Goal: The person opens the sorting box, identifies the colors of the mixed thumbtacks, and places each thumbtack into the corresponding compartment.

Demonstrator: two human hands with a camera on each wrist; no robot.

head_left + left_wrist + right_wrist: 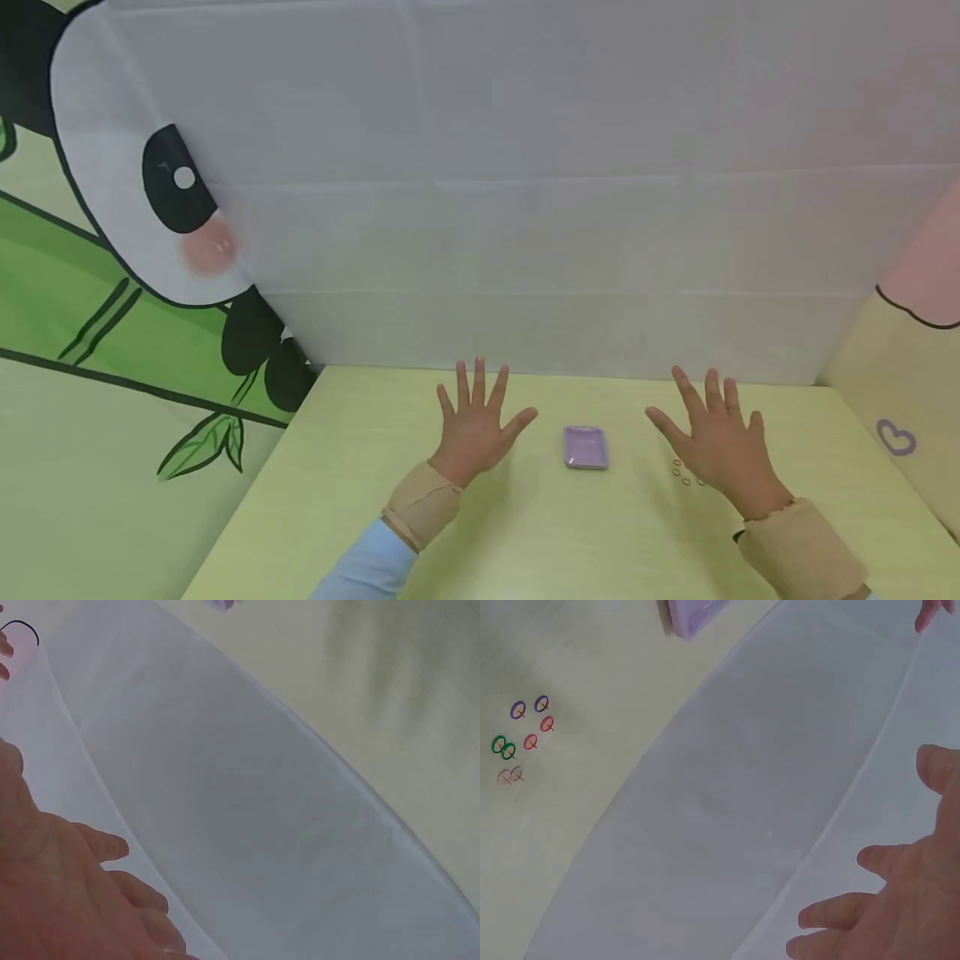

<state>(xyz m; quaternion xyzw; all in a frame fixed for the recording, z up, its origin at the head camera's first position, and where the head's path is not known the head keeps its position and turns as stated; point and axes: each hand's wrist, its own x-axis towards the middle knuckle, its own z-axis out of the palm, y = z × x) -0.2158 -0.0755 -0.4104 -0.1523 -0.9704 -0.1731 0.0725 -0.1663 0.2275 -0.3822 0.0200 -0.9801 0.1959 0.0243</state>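
Observation:
My left hand (474, 437) is held above the table left of a small purple square tray (587, 447), palm down with straight, spread fingers. It holds nothing. On the other side of the tray my right hand (723, 454) also hovers with its fingers spread and nothing in its grasp. Several small thin rings (529, 742) lie on the table below and left of that hand; it overlaps them in the head view. In the right wrist view they are two purple, two pinkish red, two green and two pale beige rings, each with a short line across its middle.
The light yellow table (540, 533) ends at an upright pale grey sheet (525, 250) along its back. A printed panel with a cartoon eye and green leaves (198, 446) stands on the left. Another panel with a purple heart (896, 437) borders the right side.

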